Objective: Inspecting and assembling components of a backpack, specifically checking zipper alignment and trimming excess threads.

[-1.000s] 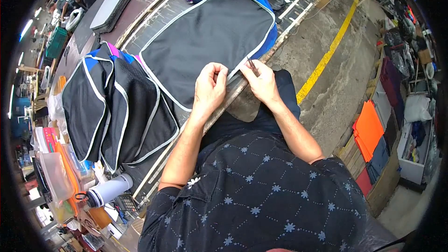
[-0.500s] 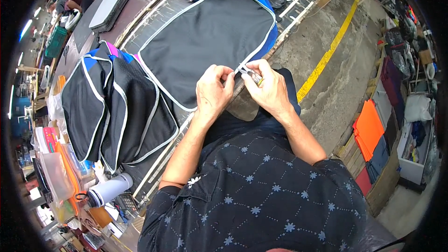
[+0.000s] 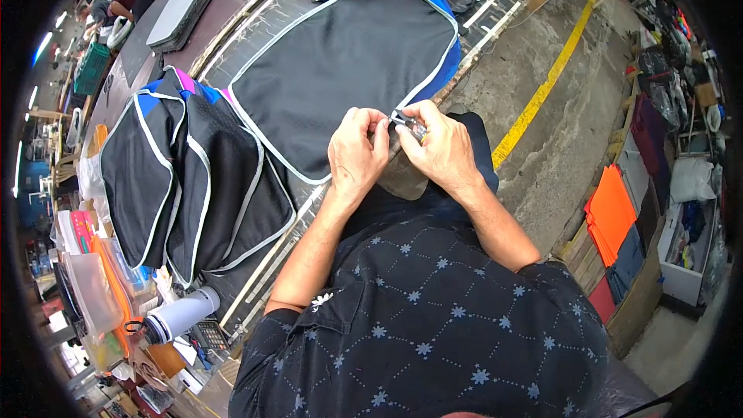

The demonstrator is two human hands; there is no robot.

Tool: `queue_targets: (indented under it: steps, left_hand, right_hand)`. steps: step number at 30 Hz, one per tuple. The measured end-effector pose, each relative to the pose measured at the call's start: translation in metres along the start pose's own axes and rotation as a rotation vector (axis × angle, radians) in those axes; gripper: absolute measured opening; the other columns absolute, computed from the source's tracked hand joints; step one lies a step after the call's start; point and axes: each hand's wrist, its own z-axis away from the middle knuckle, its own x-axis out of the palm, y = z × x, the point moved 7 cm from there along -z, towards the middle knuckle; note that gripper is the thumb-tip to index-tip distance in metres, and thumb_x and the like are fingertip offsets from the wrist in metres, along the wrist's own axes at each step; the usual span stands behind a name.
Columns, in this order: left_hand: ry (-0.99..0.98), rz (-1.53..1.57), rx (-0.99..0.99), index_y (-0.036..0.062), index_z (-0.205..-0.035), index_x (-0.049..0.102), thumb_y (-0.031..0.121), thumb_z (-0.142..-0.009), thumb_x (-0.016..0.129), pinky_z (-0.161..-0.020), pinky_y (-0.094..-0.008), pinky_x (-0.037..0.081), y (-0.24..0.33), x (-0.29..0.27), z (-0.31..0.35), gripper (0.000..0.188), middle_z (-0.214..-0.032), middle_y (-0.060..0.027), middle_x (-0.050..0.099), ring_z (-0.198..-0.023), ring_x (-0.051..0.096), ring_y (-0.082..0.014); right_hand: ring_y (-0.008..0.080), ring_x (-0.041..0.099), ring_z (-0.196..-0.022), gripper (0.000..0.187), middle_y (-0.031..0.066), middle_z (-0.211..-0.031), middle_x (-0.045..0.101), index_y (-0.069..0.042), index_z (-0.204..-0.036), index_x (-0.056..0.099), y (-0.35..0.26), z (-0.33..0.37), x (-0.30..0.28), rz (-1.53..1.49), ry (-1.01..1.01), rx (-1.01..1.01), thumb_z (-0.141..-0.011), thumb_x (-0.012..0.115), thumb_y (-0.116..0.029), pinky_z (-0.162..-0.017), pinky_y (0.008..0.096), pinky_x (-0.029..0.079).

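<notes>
The two hands now work nearer each other than one second ago: the right hand (image 3: 443, 145) has shifted inward, and the small metallic tool (image 3: 410, 124) in its grasp, which pointed up and away, now lies across the gap with its end at the left fingertips. The right thumb and fingers are closed around the tool. The left hand (image 3: 358, 153) has its index finger and thumb drawn together; the contact zone is small and partly masked by the fingers, so whether it pinches a piece of the edge, a thread or nothing cannot be determined. This change appears to confine the work to a single point at the near edge of the panel, with both hands committed there. The black panel (image 3: 340, 70) lies flat on the table beyond the hands, its pale grey binding (image 3: 456, 27) running around the rim (blue fabric shows beneath its right side). Its position is essentially unchanged over the interval. To the left, the folded black pieces (image 3: 147, 193) with matching pale edging likewise remain in place, above the white bottle (image 3: 186, 313).
</notes>
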Motion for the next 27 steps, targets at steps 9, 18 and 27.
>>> queue_targets:
  steps: [9, 18, 27]
  left_hand:
    - [0.044, -0.038, 0.13, 0.0034, -0.098, 0.07, 0.006, -0.094, 0.076, -0.068, -0.0433, 0.055, 0.001, 0.003, 0.005, 0.008, -0.088, -0.0134, 0.068, -0.075, 0.07, -0.0335]
    - [0.053, 0.094, -0.01, 0.001, -0.103, 0.071, 0.006, -0.102, 0.073, -0.066, -0.0311, 0.051, -0.01, -0.005, 0.006, 0.005, -0.086, -0.0043, 0.063, -0.069, 0.06, -0.0133]
    - [0.218, 0.711, -0.284, 0.0015, -0.108, 0.071, 0.012, -0.109, 0.069, -0.062, -0.0238, 0.045, -0.053, -0.024, 0.014, 0.011, -0.089, 0.0036, 0.062, -0.069, 0.053, -0.0034]
  right_hand:
    - [0.037, 0.078, -0.083, 0.022, 0.0168, -0.092, 0.079, -0.004, -0.11, 0.072, -0.002, 0.007, 0.006, 0.113, 0.054, -0.071, -0.095, 0.08, -0.017, -0.072, 0.0463, 0.062]
    - [0.0362, 0.078, -0.078, 0.014, 0.0156, -0.09, 0.079, -0.003, -0.104, 0.074, 0.005, 0.008, 0.007, 0.113, 0.083, -0.115, -0.096, 0.079, -0.014, -0.069, 0.0453, 0.061]
    - [0.0337, 0.079, -0.08, 0.018, 0.017, -0.09, 0.079, -0.003, -0.107, 0.074, 0.013, 0.007, 0.004, 0.096, 0.076, -0.041, -0.095, 0.08, -0.016, -0.07, 0.0419, 0.061]
